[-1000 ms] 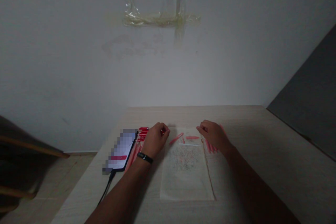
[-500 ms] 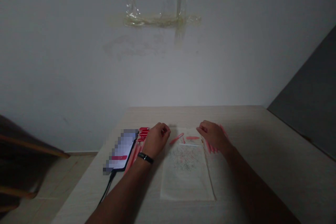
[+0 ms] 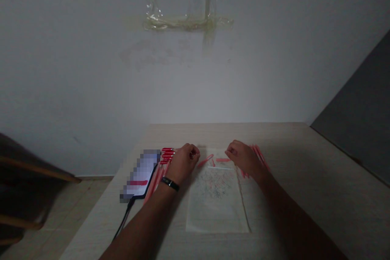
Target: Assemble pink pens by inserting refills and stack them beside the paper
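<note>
Pink pieces (image 3: 222, 160) between left hand (image 3: 184, 162) and right hand (image 3: 243, 157) — each grip's state unclear

On the pale table (image 3: 292, 142): one phone (image 3: 141, 171), one marked sheet (image 3: 216, 215) with pink parts (image 3: 222, 160), left hand (image 3: 184, 162) and right hand (image 3: 243, 157) curled alongside it.

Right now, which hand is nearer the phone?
Left. Left hand is right of the phone; the right hand is farther right, by the far right corner of the paper.

Dim light; a smudged wall (image 3: 258, 57) bears shiny tape (image 3: 183, 24) above a pale desk (image 3: 304, 162), tiled floor (image 3: 76, 205) at left.
</note>
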A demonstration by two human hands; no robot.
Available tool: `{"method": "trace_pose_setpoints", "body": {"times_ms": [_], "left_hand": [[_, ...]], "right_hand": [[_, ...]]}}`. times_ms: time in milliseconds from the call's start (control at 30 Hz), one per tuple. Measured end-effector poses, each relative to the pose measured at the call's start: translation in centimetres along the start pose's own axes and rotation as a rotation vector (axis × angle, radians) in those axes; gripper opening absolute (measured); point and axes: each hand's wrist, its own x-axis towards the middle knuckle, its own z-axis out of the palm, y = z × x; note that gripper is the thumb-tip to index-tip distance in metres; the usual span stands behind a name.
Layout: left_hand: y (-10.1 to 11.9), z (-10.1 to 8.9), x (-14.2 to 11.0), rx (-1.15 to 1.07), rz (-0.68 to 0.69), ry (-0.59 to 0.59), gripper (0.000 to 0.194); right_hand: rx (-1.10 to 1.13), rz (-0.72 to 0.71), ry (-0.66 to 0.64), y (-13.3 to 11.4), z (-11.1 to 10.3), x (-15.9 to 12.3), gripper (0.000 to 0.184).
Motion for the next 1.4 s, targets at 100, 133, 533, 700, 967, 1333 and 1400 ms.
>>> {"method": "trace_pose_setpoints", "body": {"times_ms": [100,133,533,700,967,1333,1400], "left_hand": [[0.4,0.5,-0.3,-0.008,0.046,-0.09,0.016],[0.5,0.7,-0.5,-0.01,0.056,-0.12,0.018],[1.3,1.8,-0.9,0.036,0.087,-0.253,0.026],[1.2,1.8,-1.2,0.056,0.112,-0.251,0.029],[1.0,2.3,-1.3,0.054,0.111,-0.251,0.031],[0.8,2.7,-1.4,0.109,0.097,-0.267,0.031],[0.9,2.6,-1.4,0.12,0.081,-0.275,0.031]], "right_hand": [[0.03,-0.088,-0.032,-1.0,1.2,-0.1,0.009],[0.032,-0.103,-0.042,-1.4,1.7,-0.2,0.007],[0.01,-0.107,-0.08,-2.6,3.0,-0.6,0.006],[-0.02,-0.116,-0.082,-2.7,3.5,-0.5,0.009],[-0.043,-0.127,-0.096,-2.8,3.3,-0.4,0.006],[-0.146,-0.086,-0.144,-3.3,3.4,-0.4,0.008],[-0.165,-0.088,-0.143,-3.3,3.4,-0.5,0.008]]}}
